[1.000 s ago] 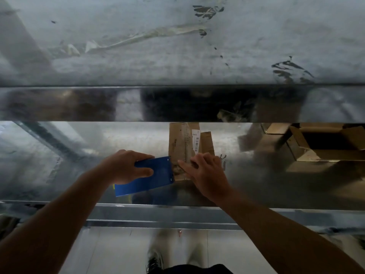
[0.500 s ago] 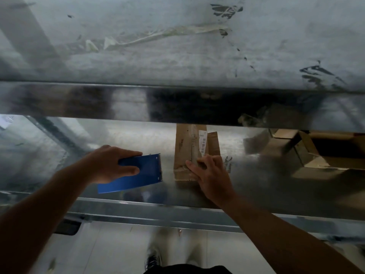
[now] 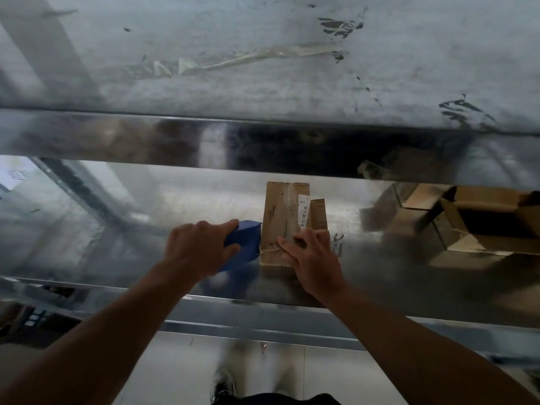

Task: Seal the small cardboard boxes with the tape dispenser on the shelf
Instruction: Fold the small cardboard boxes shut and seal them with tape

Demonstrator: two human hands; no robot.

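**Tape dispenser meets box edge on steel shelf**

A person's left hand (image 3: 201,247) grips a blue tape dispenser (image 3: 244,244), fingers curled over its top and thumb wrapped round the near side. The hand hides most of the tool's body. Its toothed front edge stands just at the 9 o'clock side of a small cardboard box (image 3: 280,217); whether the two touch cannot be told. No roll or strip of tape can be made out at the dispenser's mouth.

The box lies flat near the middle of the polished metal shelf (image 3: 146,206), its long side running from 6 to 12 o'clock. A seam of tape runs down its top, and a white barcode label (image 3: 303,210) sits toward its 1 o'clock corner. The right hand (image 3: 315,258) rests flat on the box's near end, fingers fairly straight and spread, holding nothing. It covers the 5 o'clock corner and part of a loose flap that juts out on the 3 o'clock side.

At 3 o'clock from the box, well apart, stand open cardboard boxes (image 3: 467,223), blurred and cut off by the frame's edge; their reflections in the steel make their outlines hard to separate. The upper shelf (image 3: 263,97) fills the 12 o'clock half of the view and blocks the far end of the lower one. A crumpled scrap of clear tape (image 3: 263,55) sticks to its scuffed surface. At 6 o'clock, below the shelf's rim, a dark shoe (image 3: 223,387) shows as a smear on the pale floor.
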